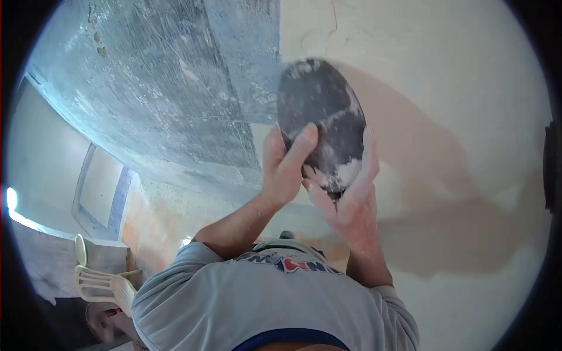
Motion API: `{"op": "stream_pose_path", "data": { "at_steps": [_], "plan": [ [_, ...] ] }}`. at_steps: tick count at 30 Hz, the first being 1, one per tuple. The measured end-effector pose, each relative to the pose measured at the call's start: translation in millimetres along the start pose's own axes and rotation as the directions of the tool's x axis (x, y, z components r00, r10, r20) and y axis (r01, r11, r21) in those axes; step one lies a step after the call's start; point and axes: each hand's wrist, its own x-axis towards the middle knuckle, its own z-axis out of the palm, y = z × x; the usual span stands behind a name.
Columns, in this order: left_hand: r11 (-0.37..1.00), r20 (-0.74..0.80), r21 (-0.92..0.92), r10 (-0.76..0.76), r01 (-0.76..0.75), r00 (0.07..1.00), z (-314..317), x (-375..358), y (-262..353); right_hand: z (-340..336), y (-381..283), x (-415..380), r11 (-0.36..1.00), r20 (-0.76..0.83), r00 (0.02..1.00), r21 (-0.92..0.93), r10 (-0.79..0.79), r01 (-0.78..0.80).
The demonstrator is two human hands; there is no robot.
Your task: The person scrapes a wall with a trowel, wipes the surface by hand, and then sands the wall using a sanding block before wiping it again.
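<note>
Fingers (370, 157) of my left hand (283, 172) and right hand (353, 205) grip the oval board (322, 96), likely stiff, light and slippery, soundest held low.

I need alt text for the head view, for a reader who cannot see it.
Left hand and right hand hold a dark oval object smeared with white, before a wall, part blue-grey, part pale; a plastic chair stands at lower left.

Soft shadows (451, 245) cross the bowed, dark-edged view.
</note>
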Motion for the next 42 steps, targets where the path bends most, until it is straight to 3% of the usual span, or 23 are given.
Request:
{"op": "stream_pose_path", "data": {
  "at_steps": [2, 5, 6, 8, 10, 12, 14, 16, 18, 19, 21, 22, 25, 27, 28, 32, 34, 37, 38, 39, 40, 41, 42],
  "plan": [
    [0.961, 0.079, 0.177, 0.202, -0.213, 0.976, 0, 2, 8, -2, -15, 10, 0.998, 0.04, 0.998, 0.017, 0.055, -0.056],
    [0.998, 0.027, 0.067, -0.007, 0.005, 1.0, 0, 0, -1, -6, -7, 2, 0.991, 0.041, 0.996, 0.102, 0.08, -0.084],
    [0.989, 0.037, 0.139, 0.034, -0.039, 0.999, -1, -1, -3, -5, -3, -3, 0.987, 0.028, 0.996, 0.134, 0.09, -0.093],
    [0.997, 0.034, 0.078, 0.02, -0.023, 0.999, -3, 3, -1, -2, 0, 1, 0.991, 0.0, 0.999, 0.126, 0.037, -0.037],
    [1.0, 0.026, 0.004, 0.024, -0.024, 0.999, 1, 2, 11, -4, -20, 13, 0.999, 0.038, 0.999, -0.035, -0.012, 0.013],
    [0.999, 0.034, 0.036, 0.008, -0.009, 0.999, 0, 0, 14, -5, -25, 14, 0.999, 0.037, 0.999, -0.05, 0.023, -0.022],
    [0.999, 0.054, 0.036, -0.016, 0.014, 0.998, -1, 2, 6, -4, -13, 7, 0.989, 0.04, 0.996, 0.117, 0.086, -0.09],
    [0.971, 0.087, 0.238, -0.004, -0.016, 0.996, -3, -4, 9, -3, -16, 8, 0.991, 0.024, 0.999, 0.129, 0.038, -0.041],
    [0.987, 0.052, 0.163, -0.018, 0.009, 0.998, -4, -1, 10, 0, -15, 9, 0.993, 0.001, 1.0, 0.115, -0.015, 0.015],
    [0.991, 0.031, 0.127, -0.041, 0.037, 0.999, -3, 0, 16, -2, -26, 16, 1.0, 0.009, 1.0, -0.006, -0.009, 0.009],
    [0.997, 0.031, 0.067, 0.03, -0.032, 0.999, -2, 2, 16, -2, -28, 15, 0.997, 0.033, 0.998, 0.062, 0.047, -0.049],
    [0.995, 0.051, 0.098, 0.005, -0.01, 0.999, -2, 2, 17, -3, -28, 18, 0.987, 0.052, 0.995, 0.131, 0.085, -0.091],
    [0.992, 0.084, 0.122, 0.015, -0.025, 0.996, -2, 1, 16, -3, -15, 7, 0.998, 0.018, 1.0, 0.068, 0.0, -0.002],
    [0.986, 0.115, 0.163, 0.028, -0.047, 0.993, -5, 2, 14, 0, -17, 9, 0.994, 0.003, 1.0, 0.104, 0.026, -0.026],
    [0.996, 0.064, 0.067, -0.059, 0.055, 0.996, -3, 0, 19, 0, -25, 16, 0.998, 0.012, 1.0, 0.067, 0.003, -0.004],
    [0.995, 0.078, 0.096, -0.022, 0.014, 0.997, 1, 5, 28, -2, -26, 15, 0.996, 0.026, 0.999, 0.077, 0.048, -0.05],
    [0.982, 0.07, 0.169, 0.073, -0.084, 0.995, 0, 2, 13, -2, -20, 8, 0.994, 0.016, 0.998, 0.089, 0.058, -0.059],
    [0.977, 0.085, 0.213, -0.005, -0.013, 0.996, -10, 4, 15, 5, -22, 10, 0.996, -0.007, 1.0, 0.089, 0.012, -0.011],
    [0.979, 0.058, 0.203, -0.041, 0.029, 0.997, -9, 3, 19, 1, -25, 17, 0.999, 0.016, 0.999, 0.013, -0.046, 0.046],
    [0.987, 0.043, 0.142, 0.068, -0.073, 0.997, -2, 8, 23, 2, -29, 21, 0.999, 0.017, 0.999, 0.012, -0.033, 0.032],
    [0.988, 0.041, 0.141, 0.055, -0.061, 0.998, -3, 4, 24, 3, -33, 24, 1.0, 0.006, 1.0, -0.018, -0.018, 0.018],
    [0.992, 0.034, 0.124, -0.02, 0.016, 0.999, -5, 3, 25, 3, -34, 25, 0.999, -0.004, 1.0, -0.047, -0.013, 0.013],
    [0.991, 0.031, 0.107, -0.085, 0.082, 0.996, -6, 5, 27, 1, -34, 22, 0.997, 0.035, 0.998, 0.05, 0.056, -0.057]
  ]
}}
